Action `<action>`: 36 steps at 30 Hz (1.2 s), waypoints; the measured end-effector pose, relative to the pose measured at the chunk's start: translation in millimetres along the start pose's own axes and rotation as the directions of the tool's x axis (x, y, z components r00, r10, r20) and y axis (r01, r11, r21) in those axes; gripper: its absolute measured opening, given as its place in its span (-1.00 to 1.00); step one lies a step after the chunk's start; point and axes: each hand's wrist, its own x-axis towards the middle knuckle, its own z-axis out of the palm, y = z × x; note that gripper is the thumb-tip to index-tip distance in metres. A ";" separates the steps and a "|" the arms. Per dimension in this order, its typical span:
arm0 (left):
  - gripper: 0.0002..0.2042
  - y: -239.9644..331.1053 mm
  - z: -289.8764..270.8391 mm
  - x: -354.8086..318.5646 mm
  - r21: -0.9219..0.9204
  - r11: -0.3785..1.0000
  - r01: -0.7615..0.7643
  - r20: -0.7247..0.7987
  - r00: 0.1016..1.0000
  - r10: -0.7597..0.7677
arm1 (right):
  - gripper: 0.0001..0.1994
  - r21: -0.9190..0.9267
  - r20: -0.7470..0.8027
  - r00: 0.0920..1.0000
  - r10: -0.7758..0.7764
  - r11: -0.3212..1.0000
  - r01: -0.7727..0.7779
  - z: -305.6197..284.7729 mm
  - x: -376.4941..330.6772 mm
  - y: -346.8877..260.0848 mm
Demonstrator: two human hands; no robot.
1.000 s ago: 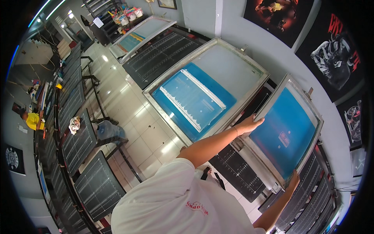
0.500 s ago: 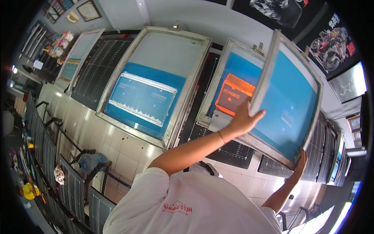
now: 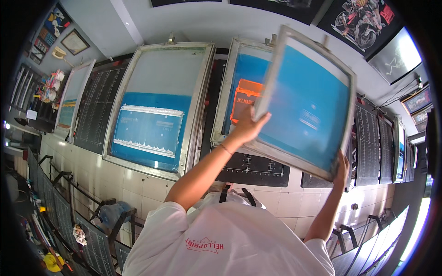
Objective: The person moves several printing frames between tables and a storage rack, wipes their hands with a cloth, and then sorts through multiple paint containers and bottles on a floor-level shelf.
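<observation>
Both my hands hold a screen printing frame (image 3: 317,99) with blue-coated mesh, tilted in the air with its lower right corner toward me. My left hand (image 3: 248,126) grips its left side, thumb spread along the edge and other fingers partly hidden. My right hand (image 3: 341,170) is wrapped round the lower right corner. Behind and left of it, a second screen frame (image 3: 224,87) lies on the bench, partly covered by the raised one. Orange ink (image 3: 251,86) edges the design on that mesh.
To the left lies a large screen frame (image 3: 189,115) with white ink on blue mesh. Black gridded boards (image 3: 251,169) line the bench. Behind me stand metal racks and a blue water jug (image 3: 113,214). Framed pictures hang on the wall.
The whole view has turned, so the scene sits further left. The raised frame remains in both hands and looks slightly blurred by motion. Neither hand has let go.
</observation>
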 end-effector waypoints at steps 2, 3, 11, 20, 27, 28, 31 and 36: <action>-0.44 5.5 -40.9 6.0 0.108 0.949 0.298 0.034 0.952 -0.303 | -0.65 -0.100 0.075 0.983 -0.167 0.980 0.174 57.9 5.1 -12.3; -0.41 1.2 -53.0 6.6 0.129 0.949 0.288 -0.022 0.958 -0.287 | -0.64 -0.074 0.123 0.986 -0.117 0.989 0.127 75.3 13.1 -13.2; -0.21 -76.0 -94.1 6.7 0.261 0.899 0.352 -0.219 0.928 -0.300 | -0.68 -0.084 0.225 0.967 -0.120 0.986 0.142 140.3 41.0 1.7; -0.26 -58.4 -92.4 2.9 -0.172 0.902 0.396 -0.006 0.915 -0.403 | -0.62 -0.076 0.203 0.953 -0.223 0.967 0.243 144.4 33.3 -2.2; -0.19 -88.3 -97.9 21.3 0.056 0.865 0.499 -0.047 0.867 -0.497 | -0.46 0.033 0.384 0.910 0.157 0.983 -0.183 140.8 56.8 -17.1; -0.19 -86.7 -95.2 23.1 0.136 0.863 0.487 -0.107 0.873 -0.476 | -0.45 0.025 0.410 0.895 0.176 0.979 -0.203 141.5 59.0 -18.5; -0.20 -71.3 -95.2 23.8 0.194 0.865 0.462 -0.128 0.886 -0.445 | -0.47 0.060 0.470 0.863 0.183 0.969 -0.238 141.2 65.8 -17.9; -0.09 -32.2 -90.1 17.1 0.138 0.855 0.500 -0.062 0.866 -0.496 | -0.55 0.131 0.418 0.902 0.103 0.976 -0.173 121.6 110.3 29.2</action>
